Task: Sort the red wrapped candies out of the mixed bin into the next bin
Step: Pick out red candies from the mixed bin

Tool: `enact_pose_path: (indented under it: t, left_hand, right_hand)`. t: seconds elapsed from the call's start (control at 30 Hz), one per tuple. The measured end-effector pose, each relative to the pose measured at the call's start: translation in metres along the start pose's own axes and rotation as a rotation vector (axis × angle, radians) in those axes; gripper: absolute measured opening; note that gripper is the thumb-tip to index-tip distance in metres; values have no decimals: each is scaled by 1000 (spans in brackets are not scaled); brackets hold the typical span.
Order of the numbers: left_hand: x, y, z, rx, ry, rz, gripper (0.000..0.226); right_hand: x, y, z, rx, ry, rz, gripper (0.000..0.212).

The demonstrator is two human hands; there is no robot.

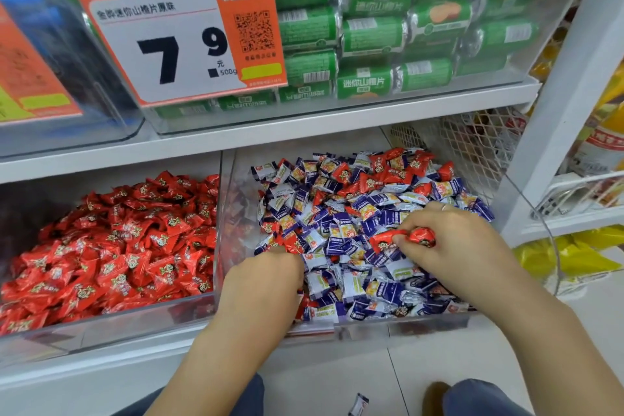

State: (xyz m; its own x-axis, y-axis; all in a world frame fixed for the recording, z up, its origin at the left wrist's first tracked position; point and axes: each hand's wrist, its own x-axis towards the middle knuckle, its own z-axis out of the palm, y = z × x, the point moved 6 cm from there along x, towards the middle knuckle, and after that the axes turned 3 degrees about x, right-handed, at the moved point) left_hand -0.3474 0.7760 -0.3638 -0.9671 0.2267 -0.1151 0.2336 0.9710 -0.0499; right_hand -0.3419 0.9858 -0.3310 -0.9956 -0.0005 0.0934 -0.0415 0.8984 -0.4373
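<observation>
Fingers first: the left hand has its fingers curled down into the candy at the near left of the mixed bin, tips buried beside a red wrapper, and whether they actually hold anything cannot be told from here. Now sweeping from the far left: an orange price card on a clear box up on the shelf, and under it the next bin, clear-walled and heaped with red wrapped candies. A white shelf board runs across above both bins. Up top, the big orange-and-white price tag reads 7.9, fronting a clear tub stacked with green packets. Down below, a clear divider wall separates the two bins, and they stand touching side by side. The mixed bin is a jumble of blue-and-white wrapped candies with reds scattered through, thickest at the back right. Over to the right hand: its fingers are pinched tight on a red candy, with a second red candy just against the fingertips, both low over the pile on the bin's right side. A ring shows on one finger. White mesh panel behind, white upright post beyond, yellow packets at the far right. On the floor near the knees, one stray blue-and-white candy.
</observation>
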Motion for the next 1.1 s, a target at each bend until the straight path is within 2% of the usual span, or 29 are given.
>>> enact_pose_path:
  t: [0.17,0.3,0.37,0.43,0.53,0.67,0.8,0.83,0.93,0.97,1.03,1.1]
  left_hand:
    - [-4,-5,-26,-182,237,2,13]
    - [-13,-3,-40,-328,345,84,7]
    - [-25,-8,-63,-436,492,140,12]
    - [-35,-27,-86,-511,567,115,8]
    - [-42,-79,-94,-546,474,-42,8]
    - [-48,-158,-78,-581,427,-281,14]
    - [-49,-209,-59,-579,395,-418,16]
    - [-48,-217,-56,-592,391,-424,15]
    - [-41,-237,-45,-721,393,-422,3]
    - [-38,-241,-42,-777,382,-412,13]
    - [-33,-244,-36,-903,334,-389,42]
    - [-31,-245,-33,-955,296,-392,52]
  right_hand:
    - [-2,-4,-6,47,77,-17,14]
    - [-11,-15,-4,111,123,-47,11]
    - [-21,-23,-3,174,166,-58,8]
    - [-30,-33,-4,253,206,-64,1]
    - [-33,-67,-1,347,189,-94,16]
    - [-19,-150,23,439,114,-189,2]
    - [16,-229,63,331,88,-277,9]
    - [26,-243,74,310,55,-278,17]
    - [43,-266,105,206,-186,-284,62]
    - [44,-268,111,149,-235,-308,69]
    - [40,-265,106,124,-211,-356,59]
    - [30,-249,90,173,-116,-404,38]
